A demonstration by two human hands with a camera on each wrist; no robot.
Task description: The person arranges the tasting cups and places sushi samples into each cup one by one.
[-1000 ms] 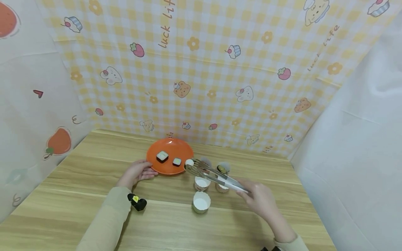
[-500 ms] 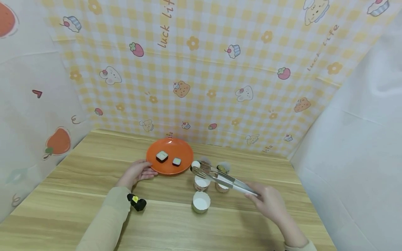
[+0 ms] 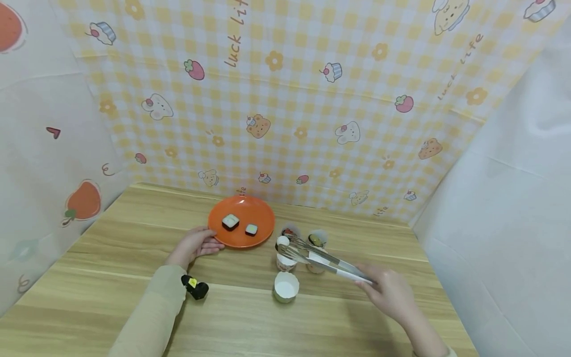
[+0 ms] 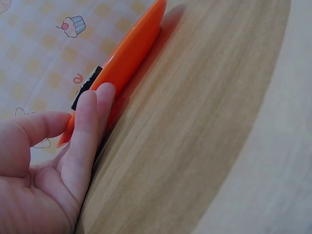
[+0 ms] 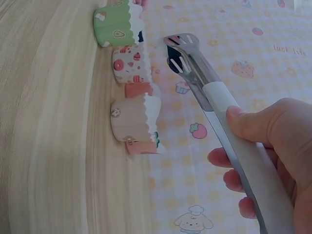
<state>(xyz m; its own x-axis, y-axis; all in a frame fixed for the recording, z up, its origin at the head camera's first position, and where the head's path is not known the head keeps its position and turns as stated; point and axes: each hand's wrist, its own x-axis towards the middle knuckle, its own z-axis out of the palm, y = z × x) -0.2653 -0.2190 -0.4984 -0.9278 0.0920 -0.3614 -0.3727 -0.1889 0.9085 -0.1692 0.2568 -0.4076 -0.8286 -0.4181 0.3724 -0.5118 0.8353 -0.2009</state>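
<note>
My left hand (image 3: 198,243) holds the near left rim of an orange plate (image 3: 243,208), thumb and fingers about the edge. Two pieces of sushi roll lie on the plate, a larger one (image 3: 230,222) and a smaller one (image 3: 252,229). With my right hand (image 3: 390,292) I grip metal tongs (image 5: 219,97) by their white-sided handles. Between the tong tips is another sushi piece (image 3: 283,241) with a white top and dark side. It hangs over a paper cup with red prints (image 5: 130,65), above its rim in the right wrist view.
A green paper cup (image 3: 286,287) stands nearest me. A beige cup (image 5: 129,119) is partly behind the tongs. Two cups at the back hold red bits (image 3: 290,231) and something olive green (image 3: 316,240). A patterned cloth (image 3: 276,99) closes off the table's far side.
The tongs have carried the sushi piece from the plate's right edge rightward and slightly nearer, to over the printed cup. My left hand and the plate have stayed in place.
</note>
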